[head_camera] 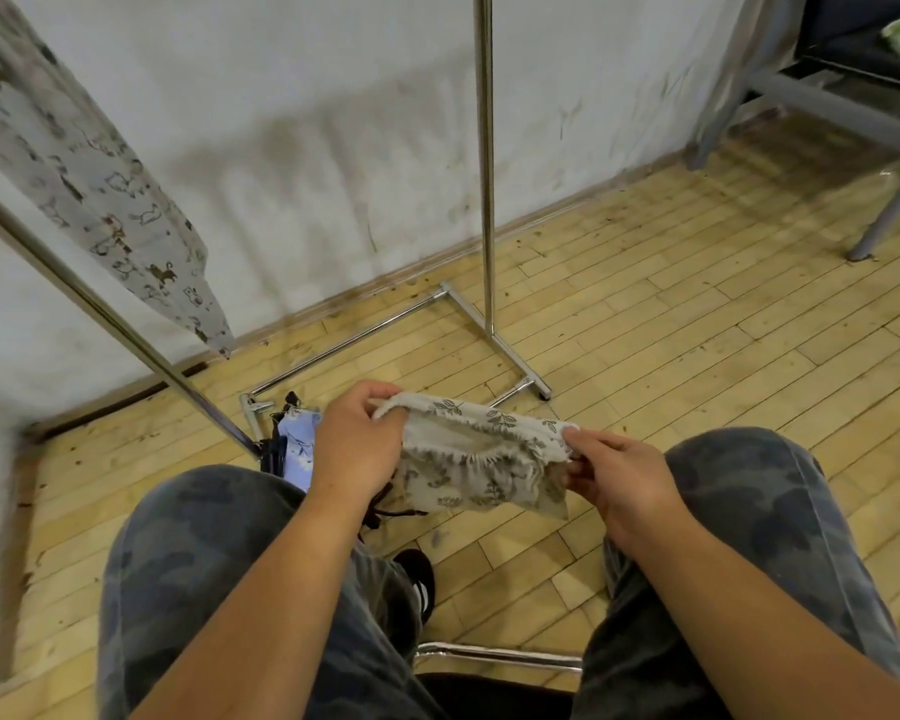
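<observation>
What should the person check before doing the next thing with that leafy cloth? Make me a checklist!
1. Left hand grips one end of the leafy cloth at its gathered edge: ok.
2. Right hand pinches the other end: ok.
3. Gathered edge pulled open between the hands: ok.
4. Cloth kept off the floor: ok, it hangs between the knees.
5. A hanger in hand, if it is meant for the rack: not ok, both hands hold only the cloth.
6. Free room on the rack's top bar: cannot tell, the bar is out of view.
</observation>
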`<control>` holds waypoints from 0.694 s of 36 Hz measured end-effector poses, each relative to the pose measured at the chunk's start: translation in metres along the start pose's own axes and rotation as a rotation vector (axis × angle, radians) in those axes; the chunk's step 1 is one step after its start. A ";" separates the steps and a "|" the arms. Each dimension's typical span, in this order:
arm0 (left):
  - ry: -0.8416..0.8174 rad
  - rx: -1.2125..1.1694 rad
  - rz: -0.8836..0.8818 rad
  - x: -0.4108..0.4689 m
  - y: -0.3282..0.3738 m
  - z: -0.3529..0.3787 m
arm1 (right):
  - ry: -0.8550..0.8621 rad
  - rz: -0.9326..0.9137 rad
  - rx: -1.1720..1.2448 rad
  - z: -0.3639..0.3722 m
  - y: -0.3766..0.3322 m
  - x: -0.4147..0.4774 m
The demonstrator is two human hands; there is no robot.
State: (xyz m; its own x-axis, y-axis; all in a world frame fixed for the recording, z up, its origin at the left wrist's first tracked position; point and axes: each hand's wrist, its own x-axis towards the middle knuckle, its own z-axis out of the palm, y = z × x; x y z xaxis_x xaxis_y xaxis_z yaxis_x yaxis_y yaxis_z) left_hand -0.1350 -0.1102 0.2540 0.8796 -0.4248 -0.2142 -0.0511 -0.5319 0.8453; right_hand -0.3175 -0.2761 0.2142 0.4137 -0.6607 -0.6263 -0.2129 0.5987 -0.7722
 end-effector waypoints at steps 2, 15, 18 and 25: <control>0.034 -0.091 -0.037 0.003 0.000 -0.003 | -0.001 0.007 -0.006 -0.001 0.001 0.003; -0.243 -0.234 -0.212 -0.005 0.000 0.019 | -0.300 -0.242 0.137 0.010 -0.008 -0.021; -0.304 -0.205 -0.204 -0.007 0.002 0.026 | -0.415 -0.401 -0.170 0.017 -0.002 -0.032; -0.368 -0.119 -0.152 -0.012 0.008 0.034 | -0.367 -0.673 -0.810 0.033 0.024 -0.026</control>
State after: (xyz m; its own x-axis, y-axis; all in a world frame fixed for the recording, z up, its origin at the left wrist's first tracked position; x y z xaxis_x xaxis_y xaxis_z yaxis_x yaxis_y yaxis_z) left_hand -0.1619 -0.1342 0.2462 0.6437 -0.5935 -0.4831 0.1403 -0.5291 0.8369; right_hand -0.3043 -0.2299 0.2154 0.8701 -0.4849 -0.0878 -0.3058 -0.3916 -0.8678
